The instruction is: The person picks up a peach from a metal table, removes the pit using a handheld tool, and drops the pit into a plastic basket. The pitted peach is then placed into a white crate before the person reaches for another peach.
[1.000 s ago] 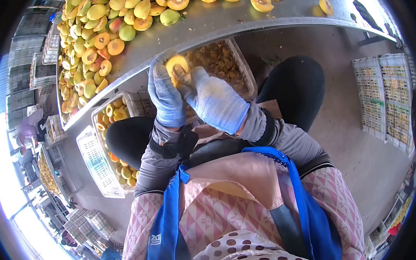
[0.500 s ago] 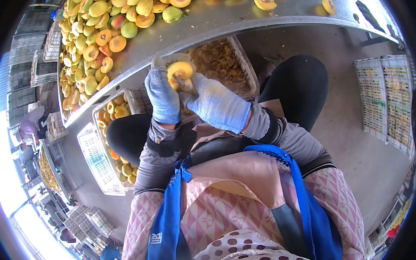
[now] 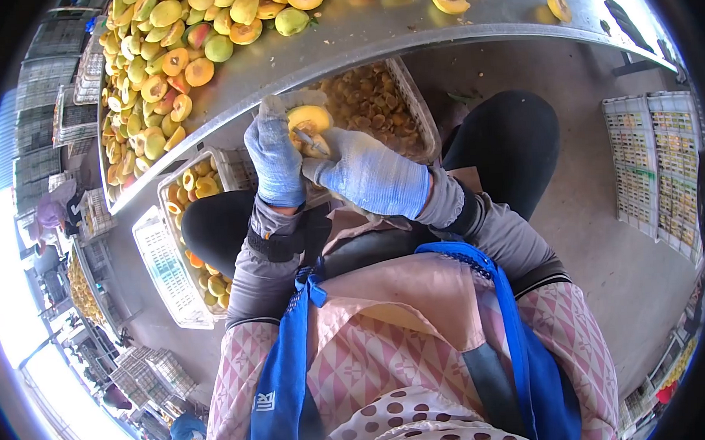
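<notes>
One halved yellow fruit [image 3: 310, 117] lies right of the blue-gloved left hand [image 3: 275, 156], whose grip pinches it short of the grey metal counter [image 3: 376, 29]; at lower right, the blue-gloved right hand [image 3: 378, 176] grips a slim metal tool [image 3: 312, 141], its long axis slanting across the cut face.

1. The cut fruit [image 3: 309, 117] was yellow-orange and rounded, with a browner centre. It sat at the fingers of the left hand [image 3: 275, 156], its cut face turned toward the wearer.
2. The tool [image 3: 310, 139] was slim and grey, slanting against that face; its lower end disappeared into the right hand [image 3: 374, 176].
</notes>
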The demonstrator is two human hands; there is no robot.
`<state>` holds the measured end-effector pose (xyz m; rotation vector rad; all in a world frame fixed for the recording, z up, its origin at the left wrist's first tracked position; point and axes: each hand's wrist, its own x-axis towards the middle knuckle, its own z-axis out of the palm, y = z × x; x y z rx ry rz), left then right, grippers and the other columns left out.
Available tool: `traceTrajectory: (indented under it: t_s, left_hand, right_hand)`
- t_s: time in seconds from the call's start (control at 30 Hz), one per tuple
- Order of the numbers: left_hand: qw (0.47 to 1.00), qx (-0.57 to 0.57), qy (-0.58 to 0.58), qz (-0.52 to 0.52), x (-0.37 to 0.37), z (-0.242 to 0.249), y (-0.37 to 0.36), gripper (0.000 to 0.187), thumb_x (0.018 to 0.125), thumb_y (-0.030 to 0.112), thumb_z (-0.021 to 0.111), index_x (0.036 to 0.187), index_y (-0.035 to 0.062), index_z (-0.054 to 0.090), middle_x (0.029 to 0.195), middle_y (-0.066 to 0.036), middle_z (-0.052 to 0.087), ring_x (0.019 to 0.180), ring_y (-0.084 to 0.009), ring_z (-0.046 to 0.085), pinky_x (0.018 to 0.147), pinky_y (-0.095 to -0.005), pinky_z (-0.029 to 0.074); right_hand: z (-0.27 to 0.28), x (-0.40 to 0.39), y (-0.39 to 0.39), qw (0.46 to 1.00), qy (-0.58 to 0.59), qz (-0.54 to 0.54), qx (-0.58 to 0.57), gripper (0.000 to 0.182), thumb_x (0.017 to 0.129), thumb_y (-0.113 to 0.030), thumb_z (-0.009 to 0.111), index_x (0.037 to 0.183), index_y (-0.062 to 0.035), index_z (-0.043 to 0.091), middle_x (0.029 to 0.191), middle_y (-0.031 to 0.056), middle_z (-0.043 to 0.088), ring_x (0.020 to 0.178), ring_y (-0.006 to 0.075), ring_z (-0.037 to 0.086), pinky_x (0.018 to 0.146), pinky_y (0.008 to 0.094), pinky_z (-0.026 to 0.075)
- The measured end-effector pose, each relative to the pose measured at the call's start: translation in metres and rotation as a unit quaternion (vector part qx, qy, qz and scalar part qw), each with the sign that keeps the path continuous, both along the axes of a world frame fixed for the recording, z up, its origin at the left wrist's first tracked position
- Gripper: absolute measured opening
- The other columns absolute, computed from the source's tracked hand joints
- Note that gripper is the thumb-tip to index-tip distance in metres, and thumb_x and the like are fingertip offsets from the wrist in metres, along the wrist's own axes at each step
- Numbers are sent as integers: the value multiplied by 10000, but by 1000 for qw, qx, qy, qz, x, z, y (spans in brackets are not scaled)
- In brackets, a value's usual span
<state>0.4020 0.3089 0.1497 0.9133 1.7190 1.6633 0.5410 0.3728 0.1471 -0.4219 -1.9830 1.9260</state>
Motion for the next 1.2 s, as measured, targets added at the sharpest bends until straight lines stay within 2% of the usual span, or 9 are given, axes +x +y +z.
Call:
traceTrajectory:
  t_s: [0.2,0.3,0.37,0.5,0.7,0.83,0.97,1.1,1.2]
  left_hand:
    - [999,27,38,0,5,3,-3,529,1025,416,446,1015,-60,678,884,-125,712,757,-172,671,678,-280,534]
    - [997,10,78,-4,4,6,-2,519,1020,421,463,1017,-51,680,879,-113,708,755,-158,662,669,-276,528]
    - [997,-20,73,-1,2,8,-2,508,1014,424,481,1015,-43,681,874,-105,705,752,-145,650,659,-272,520]
    - [987,-29,134,82,-5,-3,-2,487,1008,416,502,987,-35,685,843,-92,697,734,-121,626,642,-263,501]
    - [992,15,111,63,4,4,0,468,1008,397,507,956,-31,690,798,-76,683,691,-109,598,619,-266,487]
    - [993,-45,104,23,-3,7,-1,462,1009,398,507,947,-18,698,810,-69,693,671,-88,583,597,-258,472]
    - [984,-151,88,24,2,23,0,474,1013,410,494,921,-3,709,821,-57,697,672,-74,584,591,-242,460]
    - [991,-84,104,-6,3,18,-4,485,1018,413,476,914,6,718,824,-48,700,686,-76,592,601,-230,452]
    - [991,-98,85,-25,3,25,-7,483,1022,407,468,922,9,724,824,-46,706,697,-78,600,607,-225,452]
  right_hand:
    - [18,10,15,924,-109,127,-344,344,956,-315,585,935,28,603,625,75,579,625,176,636,580,336,497]
    - [12,9,21,917,-125,163,-341,315,937,-311,625,928,3,593,620,103,571,555,232,608,552,363,499]
    - [-1,3,5,998,-36,23,-34,294,916,-290,653,961,-6,587,652,148,595,563,291,620,553,383,509]
    - [-4,6,-10,944,-31,-161,286,275,886,-242,684,1011,-22,575,753,224,629,669,407,638,578,430,514]
    - [-5,7,-4,976,-14,-106,190,224,882,-163,675,1043,-33,587,787,206,650,724,415,650,608,446,519]
    - [-22,3,2,956,78,-91,268,283,862,-137,690,1093,-19,574,790,215,653,722,407,656,618,451,527]
    - [-2,9,2,970,-37,-84,223,315,868,-136,683,1134,-16,565,816,217,663,748,404,665,626,452,530]
    - [-5,11,4,968,-44,-58,239,325,871,-132,677,1153,-17,564,828,206,674,761,395,673,631,440,538]
    - [-15,6,1,980,63,-59,179,315,870,-132,677,1140,-16,565,826,197,678,754,391,674,634,438,542]
